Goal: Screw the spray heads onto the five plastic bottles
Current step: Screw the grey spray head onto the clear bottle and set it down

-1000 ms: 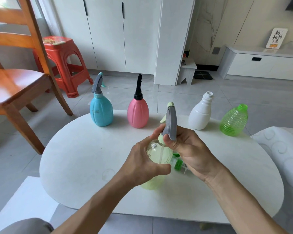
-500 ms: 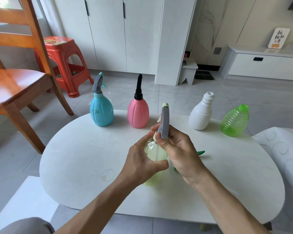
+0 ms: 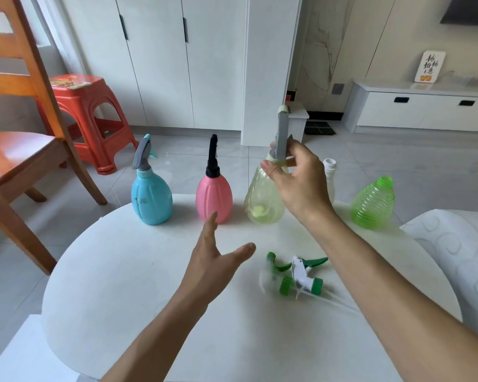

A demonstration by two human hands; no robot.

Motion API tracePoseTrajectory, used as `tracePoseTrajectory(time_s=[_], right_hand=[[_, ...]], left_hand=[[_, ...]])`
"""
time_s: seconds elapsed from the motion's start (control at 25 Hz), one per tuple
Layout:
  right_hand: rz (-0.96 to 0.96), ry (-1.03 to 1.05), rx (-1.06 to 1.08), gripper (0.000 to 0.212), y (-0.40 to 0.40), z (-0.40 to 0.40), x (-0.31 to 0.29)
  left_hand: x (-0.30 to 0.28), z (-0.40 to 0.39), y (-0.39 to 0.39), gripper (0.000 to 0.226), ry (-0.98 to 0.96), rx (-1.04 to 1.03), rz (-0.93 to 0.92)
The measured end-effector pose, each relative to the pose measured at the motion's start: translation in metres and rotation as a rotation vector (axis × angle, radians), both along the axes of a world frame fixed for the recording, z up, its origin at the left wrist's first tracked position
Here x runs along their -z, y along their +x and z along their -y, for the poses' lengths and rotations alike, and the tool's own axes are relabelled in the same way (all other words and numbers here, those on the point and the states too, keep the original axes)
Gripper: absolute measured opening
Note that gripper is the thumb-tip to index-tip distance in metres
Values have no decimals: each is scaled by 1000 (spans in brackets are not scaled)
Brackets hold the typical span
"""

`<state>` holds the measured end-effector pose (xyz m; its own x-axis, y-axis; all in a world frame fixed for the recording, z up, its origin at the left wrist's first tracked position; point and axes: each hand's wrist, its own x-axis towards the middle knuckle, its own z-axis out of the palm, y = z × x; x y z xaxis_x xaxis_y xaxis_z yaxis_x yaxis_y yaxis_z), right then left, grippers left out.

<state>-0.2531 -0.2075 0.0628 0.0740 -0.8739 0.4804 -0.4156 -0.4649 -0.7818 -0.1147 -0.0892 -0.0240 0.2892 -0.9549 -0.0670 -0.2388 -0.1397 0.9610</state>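
Five plastic bottles line the far edge of the round white table (image 3: 122,285): blue (image 3: 151,199), pink (image 3: 213,198), pale yellow-green (image 3: 262,199), white (image 3: 329,175), ribbed green (image 3: 373,205). My right hand (image 3: 301,183) grips the yellow-green bottle's neck; my left hand (image 3: 213,266) hovers spread. Two loose green-and-white spray heads (image 3: 298,274) lie nearer me. No readable labels.

White round table (image 3: 122,285): blue bottle (image 3: 151,201), pink bottle (image 3: 214,199), yellow bottle (image 3: 264,201), white bottle (image 3: 329,183), green bottle (image 3: 373,206) in back row; two loose spray heads (image 3: 298,274) nearer.
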Motion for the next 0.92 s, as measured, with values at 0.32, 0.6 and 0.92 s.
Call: tracePoseTrajectory(time_s=[0.32,0.6,0.92], right_hand=[[-158,86,57,22,13,69,45],[-227,94,95,24,3,82,48],[-220,117,46,32,4,81,48]], left_hand=[[3,2,3,88,-18,73,157],[3,4,-3,78,-16,131,263],[5,4,-10,80,-12,165,271]])
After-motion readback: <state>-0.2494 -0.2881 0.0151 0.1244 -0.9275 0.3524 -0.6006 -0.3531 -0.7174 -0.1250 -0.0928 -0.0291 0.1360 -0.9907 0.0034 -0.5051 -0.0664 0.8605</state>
